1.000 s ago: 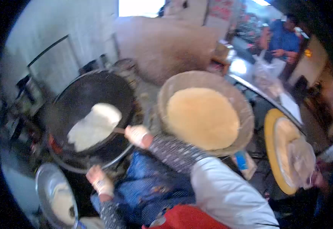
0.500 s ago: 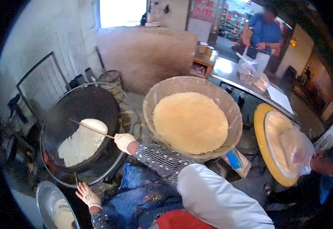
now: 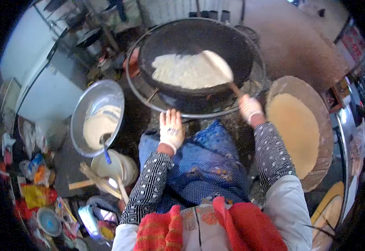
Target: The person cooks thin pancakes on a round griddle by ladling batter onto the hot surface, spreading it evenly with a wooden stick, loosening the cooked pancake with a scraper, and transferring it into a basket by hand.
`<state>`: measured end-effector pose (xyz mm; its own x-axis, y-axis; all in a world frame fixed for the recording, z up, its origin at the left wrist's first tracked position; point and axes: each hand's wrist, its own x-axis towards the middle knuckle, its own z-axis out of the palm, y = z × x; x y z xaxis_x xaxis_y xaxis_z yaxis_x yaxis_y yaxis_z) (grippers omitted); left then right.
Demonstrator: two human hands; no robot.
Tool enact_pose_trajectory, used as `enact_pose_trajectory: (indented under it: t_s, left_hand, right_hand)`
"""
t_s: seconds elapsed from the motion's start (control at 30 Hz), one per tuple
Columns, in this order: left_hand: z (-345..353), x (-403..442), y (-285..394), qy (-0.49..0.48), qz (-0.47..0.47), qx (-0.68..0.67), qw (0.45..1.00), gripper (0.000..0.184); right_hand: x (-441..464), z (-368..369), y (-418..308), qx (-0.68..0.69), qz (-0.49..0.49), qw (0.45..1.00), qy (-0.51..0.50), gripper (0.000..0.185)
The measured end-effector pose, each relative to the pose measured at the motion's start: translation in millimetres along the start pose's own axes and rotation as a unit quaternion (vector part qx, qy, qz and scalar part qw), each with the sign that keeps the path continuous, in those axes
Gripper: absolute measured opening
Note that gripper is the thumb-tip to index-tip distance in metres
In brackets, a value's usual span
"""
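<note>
My right hand (image 3: 250, 108), in a pale glove, is closed around the end of a thin wooden stick (image 3: 235, 89). The stick reaches up and left over a large round black griddle (image 3: 228, 35), its far part smeared by motion. Pale batter (image 3: 182, 73) lies spread on the griddle, with a rounded part on the stick's right side. My left hand (image 3: 172, 129), gloved too, is flat with fingers stretched out, its tips by the griddle's metal outer ring (image 3: 199, 115). It holds nothing.
A metal basin (image 3: 77, 113) of batter with a ladle stands at the left, above a white bucket (image 3: 128, 167) with wooden sticks across it. At the right is a large basket (image 3: 322, 146) with a stack of thin tan sheets (image 3: 293, 134). Bags and bottles crowd the lower left.
The view has swung left, bringing the basin, bucket and clutter into sight; the person across the counter is out of view. My right hand still holds the stick; my left hand's fingers are straighter.
</note>
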<state>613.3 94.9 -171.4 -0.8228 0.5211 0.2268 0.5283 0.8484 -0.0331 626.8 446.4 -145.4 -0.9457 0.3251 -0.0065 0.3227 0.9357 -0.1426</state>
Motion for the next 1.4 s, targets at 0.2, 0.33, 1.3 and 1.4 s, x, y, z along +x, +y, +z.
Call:
enact_pose_trajectory:
  t_s: [0.2, 0.33, 1.3, 1.4]
  left_hand:
    - [-5.3, 6.5, -7.3, -0.002, -0.016, 0.007, 1.0, 0.059]
    - [8.3, 4.0, -18.3, 0.024, -0.02, 0.043, 0.999, 0.058]
    - [-14.8, 8.8, -20.6, -0.136, -0.137, 0.061, 0.979, 0.054]
    - [-63.3, 15.3, 18.1, -0.157, -0.086, -0.01, 0.984, 0.047]
  right_hand:
    - [16.2, -20.1, -17.3, -0.009, 0.004, 1.0, 0.014, 0.034]
    - [41.7, 13.8, 7.0, -0.024, 0.004, 0.997, 0.069, 0.03]
    - [-0.1, 47.5, 53.1, -0.041, -0.032, 0.993, 0.107, 0.025]
    - [-6.0, 41.1, 32.7, -0.043, -0.053, 0.994, 0.089, 0.027]
